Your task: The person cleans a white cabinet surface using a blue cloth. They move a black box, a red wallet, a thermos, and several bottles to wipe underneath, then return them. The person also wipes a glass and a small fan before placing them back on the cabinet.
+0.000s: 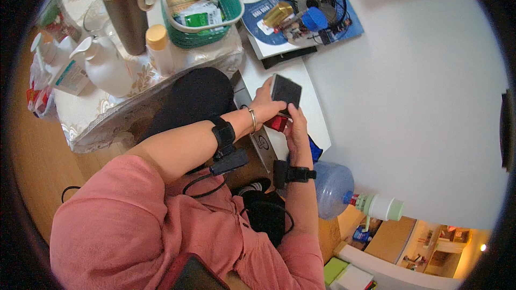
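My left hand [264, 106], with a metal bangle at its wrist, grips a small dark rectangular object [287, 90] with a pale edge, thumb across its face. From the near side, my right hand [297, 123] holds the same object by its lower end. A shiny red piece [277, 123] shows just below the dark face, between the hands. Whether it is part of that object, I cannot tell. Both hands are above a white surface [312, 117] beside the wall.
On the cloth-covered table [66, 108] at left stand a thermos jug [125, 12], white pump bottles [107, 66], a yellow-capped bottle [160, 50] and a green basket [189, 38]. A black fan [320, 0] stands at the back. A water jug [332, 185] with a pump is at right.
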The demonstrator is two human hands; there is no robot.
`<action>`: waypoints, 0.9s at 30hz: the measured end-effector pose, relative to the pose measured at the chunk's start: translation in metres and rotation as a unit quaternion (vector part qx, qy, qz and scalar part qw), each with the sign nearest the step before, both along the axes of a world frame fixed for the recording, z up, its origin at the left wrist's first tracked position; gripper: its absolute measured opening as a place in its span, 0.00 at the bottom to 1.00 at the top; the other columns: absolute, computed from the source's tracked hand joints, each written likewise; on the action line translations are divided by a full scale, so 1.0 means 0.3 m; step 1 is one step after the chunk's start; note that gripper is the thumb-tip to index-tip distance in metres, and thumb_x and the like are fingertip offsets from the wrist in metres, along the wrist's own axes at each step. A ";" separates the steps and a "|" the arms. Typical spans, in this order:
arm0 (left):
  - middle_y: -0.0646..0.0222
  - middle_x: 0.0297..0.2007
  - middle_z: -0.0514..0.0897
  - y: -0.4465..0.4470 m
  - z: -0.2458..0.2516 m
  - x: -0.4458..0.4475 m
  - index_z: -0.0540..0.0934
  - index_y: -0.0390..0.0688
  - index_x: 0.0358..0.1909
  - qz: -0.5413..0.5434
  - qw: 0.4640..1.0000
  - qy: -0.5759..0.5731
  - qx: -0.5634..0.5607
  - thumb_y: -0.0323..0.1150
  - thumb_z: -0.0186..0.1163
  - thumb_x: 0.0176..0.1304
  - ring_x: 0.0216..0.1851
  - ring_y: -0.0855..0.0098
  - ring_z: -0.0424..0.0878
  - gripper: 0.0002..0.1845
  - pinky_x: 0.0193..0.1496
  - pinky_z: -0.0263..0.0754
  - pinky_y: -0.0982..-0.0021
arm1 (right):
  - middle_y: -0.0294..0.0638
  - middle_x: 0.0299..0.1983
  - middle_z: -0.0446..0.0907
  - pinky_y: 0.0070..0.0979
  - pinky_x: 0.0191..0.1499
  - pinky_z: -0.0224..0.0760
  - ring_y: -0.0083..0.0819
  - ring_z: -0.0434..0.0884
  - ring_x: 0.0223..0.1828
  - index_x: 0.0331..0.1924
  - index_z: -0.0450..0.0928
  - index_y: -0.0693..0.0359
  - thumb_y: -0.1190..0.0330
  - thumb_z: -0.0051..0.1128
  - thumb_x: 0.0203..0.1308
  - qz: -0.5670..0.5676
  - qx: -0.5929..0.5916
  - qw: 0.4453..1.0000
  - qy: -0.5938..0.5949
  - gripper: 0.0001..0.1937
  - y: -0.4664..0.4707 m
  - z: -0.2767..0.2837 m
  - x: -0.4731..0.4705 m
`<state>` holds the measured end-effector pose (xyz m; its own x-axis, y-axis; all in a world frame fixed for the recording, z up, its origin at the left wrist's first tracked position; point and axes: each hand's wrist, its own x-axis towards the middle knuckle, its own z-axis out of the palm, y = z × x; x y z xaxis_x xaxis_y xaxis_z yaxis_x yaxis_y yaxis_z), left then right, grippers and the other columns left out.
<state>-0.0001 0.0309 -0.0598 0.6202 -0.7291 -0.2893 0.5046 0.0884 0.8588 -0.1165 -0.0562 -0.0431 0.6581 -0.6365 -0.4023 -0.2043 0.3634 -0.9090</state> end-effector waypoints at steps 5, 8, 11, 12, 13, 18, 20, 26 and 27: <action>0.59 0.46 0.79 -0.010 -0.153 -0.003 0.57 0.39 0.64 -0.019 0.983 0.179 0.044 0.23 0.66 0.51 0.47 0.64 0.79 0.39 0.47 0.79 0.59 | 0.49 0.55 0.74 0.26 0.49 0.74 0.33 0.78 0.51 0.68 0.56 0.72 0.62 0.63 0.60 0.006 -0.106 0.991 0.081 0.37 -0.025 -0.125 0.006; 0.60 0.45 0.80 -0.033 -0.180 0.032 0.67 0.38 0.53 0.061 0.964 0.255 0.048 0.24 0.67 0.51 0.42 0.62 0.81 0.27 0.44 0.80 0.55 | 0.58 0.63 0.66 0.30 0.60 0.65 0.40 0.72 0.59 0.68 0.55 0.73 0.57 0.62 0.61 -0.020 -0.151 0.985 0.077 0.40 -0.052 -0.184 0.000; 0.60 0.42 0.80 -0.088 -0.206 0.099 0.74 0.36 0.43 0.183 0.951 0.243 0.059 0.23 0.66 0.52 0.36 0.59 0.81 0.16 0.36 0.82 0.53 | 0.54 0.61 0.70 0.33 0.65 0.59 0.38 0.69 0.62 0.65 0.62 0.74 0.58 0.60 0.62 -0.079 -0.256 0.958 0.105 0.34 -0.086 -0.259 -0.063; 0.59 0.41 0.80 -0.101 -0.214 0.124 0.74 0.35 0.43 0.220 0.949 0.220 0.047 0.23 0.66 0.52 0.35 0.59 0.81 0.17 0.35 0.82 0.54 | 0.55 0.61 0.70 0.33 0.65 0.58 0.40 0.69 0.63 0.64 0.62 0.74 0.58 0.59 0.62 -0.083 -0.314 0.935 0.145 0.34 -0.091 -0.285 -0.104; 0.57 0.40 0.80 -0.111 -0.219 0.147 0.73 0.33 0.42 0.252 0.944 0.209 0.050 0.23 0.67 0.51 0.34 0.59 0.81 0.17 0.34 0.82 0.55 | 0.56 0.61 0.70 0.34 0.66 0.58 0.41 0.69 0.63 0.63 0.63 0.74 0.57 0.59 0.63 -0.094 -0.357 0.910 0.188 0.33 -0.093 -0.311 -0.147; 0.46 0.61 0.66 -0.138 -0.198 0.228 0.64 0.22 0.55 0.250 0.944 0.191 0.100 0.33 0.72 0.47 0.63 0.54 0.63 0.38 0.63 0.58 0.46 | 0.57 0.59 0.68 0.45 0.65 0.55 0.54 0.64 0.62 0.59 0.68 0.69 0.63 0.58 0.57 -0.228 -0.481 0.753 0.387 0.28 -0.060 -0.393 -0.334; 0.44 0.64 0.63 -0.148 -0.189 0.255 0.63 0.20 0.56 0.232 0.947 0.196 0.109 0.34 0.71 0.48 0.65 0.52 0.60 0.39 0.64 0.55 0.45 | 0.55 0.59 0.69 0.45 0.64 0.56 0.52 0.65 0.61 0.60 0.69 0.64 0.63 0.58 0.56 -0.234 -0.535 0.689 0.430 0.27 -0.060 -0.392 -0.381; 0.52 0.47 0.75 -0.272 -0.296 0.326 0.72 0.23 0.46 0.298 0.928 0.145 0.170 0.33 0.60 0.55 0.46 0.63 0.72 0.24 0.46 0.67 0.61 | 0.54 0.64 0.63 0.52 0.61 0.58 0.55 0.64 0.62 0.62 0.67 0.57 0.49 0.54 0.62 -0.283 -0.518 0.603 0.537 0.30 -0.102 -0.413 -0.481; 0.49 0.48 0.77 -0.288 -0.327 0.344 0.73 0.26 0.49 0.299 0.928 0.116 0.193 0.35 0.59 0.56 0.46 0.58 0.75 0.24 0.47 0.68 0.62 | 0.54 0.64 0.63 0.52 0.62 0.58 0.54 0.64 0.62 0.63 0.67 0.57 0.49 0.53 0.62 -0.271 -0.541 0.591 0.533 0.30 -0.103 -0.428 -0.489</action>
